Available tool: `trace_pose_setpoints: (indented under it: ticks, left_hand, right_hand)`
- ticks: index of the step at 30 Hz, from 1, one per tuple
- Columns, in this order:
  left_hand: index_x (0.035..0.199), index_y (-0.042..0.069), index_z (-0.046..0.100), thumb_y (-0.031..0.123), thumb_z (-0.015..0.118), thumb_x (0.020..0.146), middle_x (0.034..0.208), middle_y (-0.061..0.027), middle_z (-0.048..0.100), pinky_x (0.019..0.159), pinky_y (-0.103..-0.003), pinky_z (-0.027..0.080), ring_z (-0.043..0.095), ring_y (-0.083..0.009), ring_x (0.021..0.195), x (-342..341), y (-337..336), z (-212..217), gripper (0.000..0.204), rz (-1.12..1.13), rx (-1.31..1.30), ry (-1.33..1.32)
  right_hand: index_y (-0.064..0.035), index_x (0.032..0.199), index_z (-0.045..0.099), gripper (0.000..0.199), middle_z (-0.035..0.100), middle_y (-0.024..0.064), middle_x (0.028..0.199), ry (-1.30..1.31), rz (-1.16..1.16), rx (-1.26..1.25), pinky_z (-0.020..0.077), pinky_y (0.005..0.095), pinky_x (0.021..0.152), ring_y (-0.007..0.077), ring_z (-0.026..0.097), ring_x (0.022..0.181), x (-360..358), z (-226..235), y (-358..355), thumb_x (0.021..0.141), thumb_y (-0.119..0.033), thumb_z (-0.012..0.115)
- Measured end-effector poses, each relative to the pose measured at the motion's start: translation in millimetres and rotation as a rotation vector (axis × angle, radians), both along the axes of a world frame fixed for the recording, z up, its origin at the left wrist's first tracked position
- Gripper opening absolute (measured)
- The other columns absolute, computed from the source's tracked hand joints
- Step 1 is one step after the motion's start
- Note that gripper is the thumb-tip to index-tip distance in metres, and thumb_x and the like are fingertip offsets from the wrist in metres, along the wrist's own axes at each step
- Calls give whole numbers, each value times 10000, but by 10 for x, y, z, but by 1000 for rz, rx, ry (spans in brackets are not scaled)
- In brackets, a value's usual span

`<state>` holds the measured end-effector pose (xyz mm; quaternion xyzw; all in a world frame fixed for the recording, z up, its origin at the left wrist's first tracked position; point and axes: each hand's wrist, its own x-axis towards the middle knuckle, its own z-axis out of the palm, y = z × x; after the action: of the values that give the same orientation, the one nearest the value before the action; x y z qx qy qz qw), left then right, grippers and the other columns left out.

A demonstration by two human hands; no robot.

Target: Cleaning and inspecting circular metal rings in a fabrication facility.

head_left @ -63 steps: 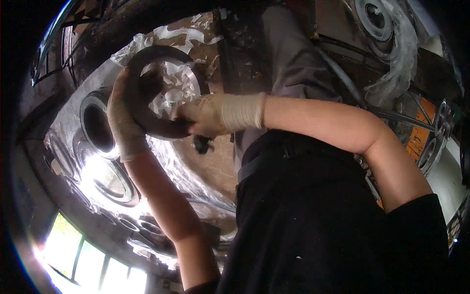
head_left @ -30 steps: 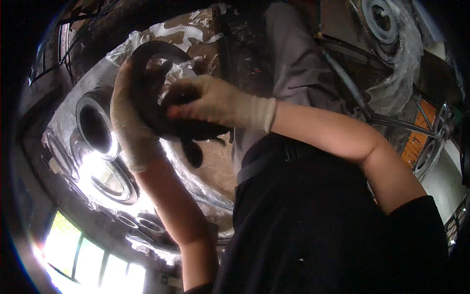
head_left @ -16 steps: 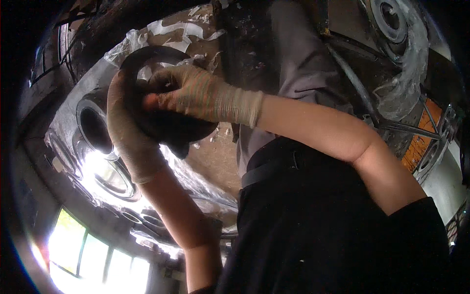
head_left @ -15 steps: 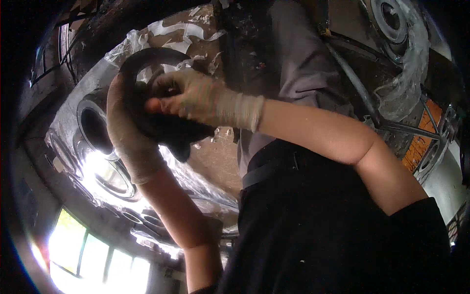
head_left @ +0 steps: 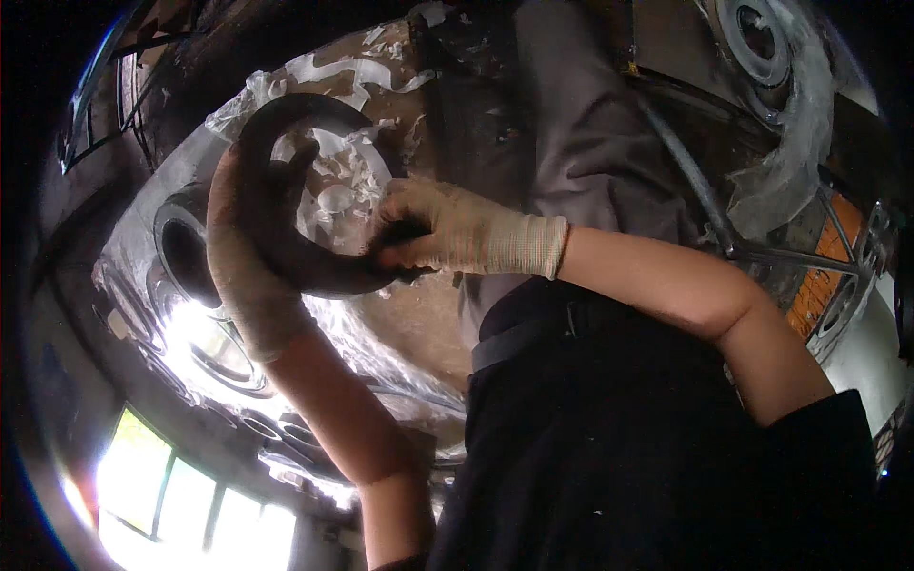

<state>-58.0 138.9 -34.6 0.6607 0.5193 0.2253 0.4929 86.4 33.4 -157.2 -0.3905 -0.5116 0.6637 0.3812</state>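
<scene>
Ring (head_left: 314, 271), dark and matte, sits up in front of me between both gloved hands: my left hand (head_left: 249, 257) is wrapped around its left side, my right hand (head_left: 447, 233) pinches its lower right edge. Behind it, clear plastic wrap (head_left: 333, 181) holds metal discs (head_left: 186, 252)

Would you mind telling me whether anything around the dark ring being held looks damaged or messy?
Yes: the clear plastic wrapping behind the dark ring is torn into ragged white shreds. The ring itself looks whole where visible, gripped by the gloved left hand and right hand.
</scene>
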Motion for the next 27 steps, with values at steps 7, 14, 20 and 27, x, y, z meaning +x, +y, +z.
trace_pose_setpoints:
  ticks: [7,14,20,27]
  left_hand:
    - [1270,-30,542,148,594,920,1170,-70,598,965,-270,428,559,-153,1064,-134,-58,-175,395,25,-152,-54]
    - [1277,-29,540,165,589,925,1165,-67,601,956,-270,431,561,-152,1056,-275,-35,-213,405,138,-135,-118]
    - [1283,-29,538,180,585,928,1161,-65,603,949,-270,435,563,-151,1048,-396,-197,-220,414,295,-135,-154]
    - [1290,-28,536,197,580,932,1157,-63,606,940,-270,438,566,-150,1040,-270,-636,-78,425,484,-99,-166]
  right_hand:
    - [-49,1115,631,349,650,104,1106,-614,425,274,548,362,810,240,656,970,36,918,362,868,-286,699]
    - [-39,1116,623,375,656,114,1083,-896,323,600,545,379,817,250,654,983,322,1282,239,861,-308,687]
    - [-32,1129,613,406,649,137,1080,-761,105,665,532,412,841,285,644,987,492,1403,-37,844,-310,689]
    - [-23,1145,601,443,641,164,1076,-555,-160,752,516,452,870,326,632,991,537,1465,-159,823,-312,692]
